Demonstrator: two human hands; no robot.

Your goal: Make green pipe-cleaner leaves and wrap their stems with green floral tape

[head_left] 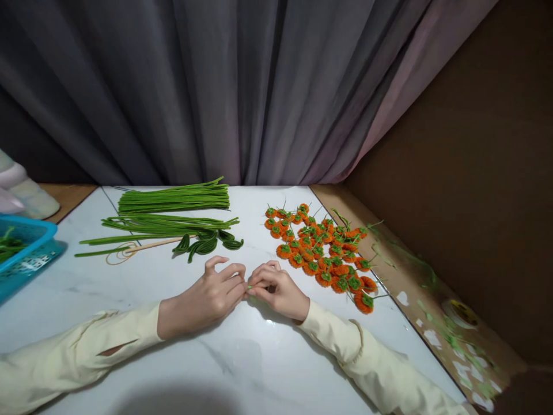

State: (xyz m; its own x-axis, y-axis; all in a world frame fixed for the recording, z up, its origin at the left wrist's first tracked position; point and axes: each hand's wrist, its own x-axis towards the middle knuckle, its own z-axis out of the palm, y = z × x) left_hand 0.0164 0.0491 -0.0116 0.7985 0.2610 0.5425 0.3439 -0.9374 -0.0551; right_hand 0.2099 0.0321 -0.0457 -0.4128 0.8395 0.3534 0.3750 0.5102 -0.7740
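Observation:
My left hand and my right hand meet above the white tabletop with their fingertips pinched together. A tiny bit of light green shows between the fingers; most of it is hidden, so its kind is unclear. Just beyond my left hand lie several dark green curled leaves, fuzzy like pipe cleaner. To the right of my right hand spreads a cluster of orange fuzzy persimmon-like pieces with green tops and thin stems.
Farther back lie a thick bundle of green pipe cleaners and a looser bunch. A thin wooden stick rests beside a rubber band. On the left stands a blue basket. Green scraps litter the right ledge.

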